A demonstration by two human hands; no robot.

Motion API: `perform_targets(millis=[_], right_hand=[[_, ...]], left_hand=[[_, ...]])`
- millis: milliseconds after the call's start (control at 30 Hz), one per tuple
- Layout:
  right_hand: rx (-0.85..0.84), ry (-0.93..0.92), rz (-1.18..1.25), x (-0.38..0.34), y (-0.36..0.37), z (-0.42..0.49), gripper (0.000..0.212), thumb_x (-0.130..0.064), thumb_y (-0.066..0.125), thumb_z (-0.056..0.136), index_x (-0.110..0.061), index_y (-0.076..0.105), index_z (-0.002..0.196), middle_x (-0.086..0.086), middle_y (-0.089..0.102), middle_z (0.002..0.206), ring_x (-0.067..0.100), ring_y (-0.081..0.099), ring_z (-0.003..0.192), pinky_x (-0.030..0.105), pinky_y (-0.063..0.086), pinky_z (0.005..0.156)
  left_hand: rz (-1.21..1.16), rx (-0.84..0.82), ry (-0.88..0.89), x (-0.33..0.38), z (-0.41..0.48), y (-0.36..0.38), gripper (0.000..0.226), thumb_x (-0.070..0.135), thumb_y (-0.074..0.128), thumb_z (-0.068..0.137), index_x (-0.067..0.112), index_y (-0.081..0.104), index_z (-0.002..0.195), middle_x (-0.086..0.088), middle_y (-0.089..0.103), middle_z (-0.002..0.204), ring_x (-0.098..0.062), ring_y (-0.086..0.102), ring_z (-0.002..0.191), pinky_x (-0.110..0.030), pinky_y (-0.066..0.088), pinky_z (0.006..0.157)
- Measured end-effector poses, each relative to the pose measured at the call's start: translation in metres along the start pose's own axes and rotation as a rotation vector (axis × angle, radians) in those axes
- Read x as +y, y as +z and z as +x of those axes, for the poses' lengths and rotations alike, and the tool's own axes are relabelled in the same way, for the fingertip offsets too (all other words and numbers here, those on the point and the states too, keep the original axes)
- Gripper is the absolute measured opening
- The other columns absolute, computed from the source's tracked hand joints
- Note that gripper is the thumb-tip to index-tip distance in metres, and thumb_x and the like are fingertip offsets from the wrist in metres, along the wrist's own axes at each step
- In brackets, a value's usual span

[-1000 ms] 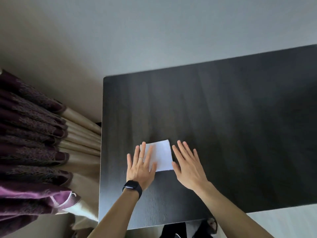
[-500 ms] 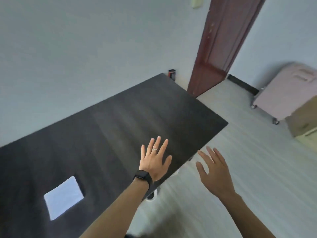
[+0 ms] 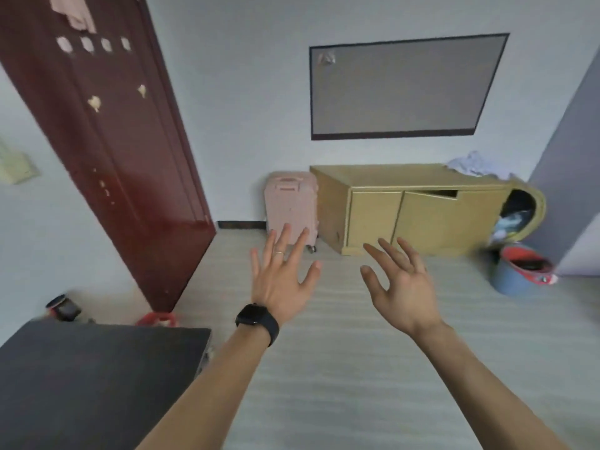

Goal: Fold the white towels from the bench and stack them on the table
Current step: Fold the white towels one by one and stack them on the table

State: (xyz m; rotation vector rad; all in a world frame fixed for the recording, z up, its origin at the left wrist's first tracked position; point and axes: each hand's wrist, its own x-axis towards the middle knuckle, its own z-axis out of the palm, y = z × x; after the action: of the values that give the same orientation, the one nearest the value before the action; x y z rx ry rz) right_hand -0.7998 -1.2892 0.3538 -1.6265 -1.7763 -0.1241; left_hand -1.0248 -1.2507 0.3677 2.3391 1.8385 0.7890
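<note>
both hands are up in front of the person and empty, the left hand flat with its fingers fanned wide, a ring on one and a dark watch at the wrist, the right hand loose and spread too, palm turned inward. neither touches anything. the dark table sits low at the left, only its corner in frame, and no folded towel shows on that part. across the pale floor, well apart from the hands, stands the tan bench against the wall, and on its far right end lies a crumpled heap of white towels. a pink suitcase stands just beside the bench's left end, a dark red door leans across the left of the view, and a blue bucket sits by the right end. it reads as the walk over for the next towel. the smart play is to head for the right end, take one towel from the top by an edge or two corners so it hangs open, and leave the rest of the heap undisturbed. the frame is blurred, so how many towels remain cannot be told.
</note>
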Motion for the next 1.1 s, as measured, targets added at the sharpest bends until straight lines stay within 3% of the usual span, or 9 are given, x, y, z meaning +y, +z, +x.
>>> perform_targets(millis=[367, 500, 700, 1100], right_hand=[[0.201, 0.122, -0.163, 0.167, -0.043, 0.172, 0.049, -0.053, 0.041, 0.096, -0.030, 0.060, 0.135, -0.004, 0.058, 0.142, 0.026, 0.035, 0.144, 0.051, 0.039, 0.109], [0.239, 0.169, -0.240, 0.227, -0.048, 0.237, 0.048, -0.053, 0.040, 0.096, -0.031, 0.059, 0.135, -0.006, 0.059, 0.140, 0.025, 0.038, 0.142, 0.051, 0.043, 0.105], [0.268, 0.250, -0.280, 0.330, -0.044, 0.314, 0.051, -0.054, 0.038, 0.096, -0.028, 0.060, 0.135, -0.004, 0.062, 0.136, 0.026, 0.041, 0.140, 0.052, 0.042, 0.107], [0.219, 0.324, -0.252, 0.586, -0.029, 0.489, 0.055, -0.058, 0.036, 0.092, -0.029, 0.062, 0.131, -0.009, 0.066, 0.129, 0.023, 0.043, 0.136, 0.048, 0.043, 0.106]], left_hand=[[-0.090, 0.021, 0.300, 0.127, 0.253, 0.086, 0.065, 0.065, 0.027, 0.095, 0.048, 0.008, 0.154, 0.013, -0.005, 0.165, -0.012, -0.011, 0.151, -0.044, -0.010, 0.118], [-0.122, 0.042, 0.367, 0.163, 0.344, 0.119, 0.065, 0.065, 0.025, 0.094, 0.046, 0.010, 0.154, 0.013, -0.004, 0.165, -0.012, -0.009, 0.152, -0.050, -0.002, 0.122], [-0.159, -0.009, 0.446, 0.220, 0.458, 0.195, 0.068, 0.070, 0.013, 0.089, 0.048, 0.008, 0.154, 0.013, -0.003, 0.165, -0.010, -0.008, 0.151, -0.048, -0.005, 0.122], [-0.168, -0.074, 0.434, 0.355, 0.686, 0.383, 0.067, 0.069, 0.016, 0.090, 0.048, 0.010, 0.153, 0.016, -0.001, 0.164, -0.011, -0.005, 0.152, -0.049, -0.002, 0.123]])
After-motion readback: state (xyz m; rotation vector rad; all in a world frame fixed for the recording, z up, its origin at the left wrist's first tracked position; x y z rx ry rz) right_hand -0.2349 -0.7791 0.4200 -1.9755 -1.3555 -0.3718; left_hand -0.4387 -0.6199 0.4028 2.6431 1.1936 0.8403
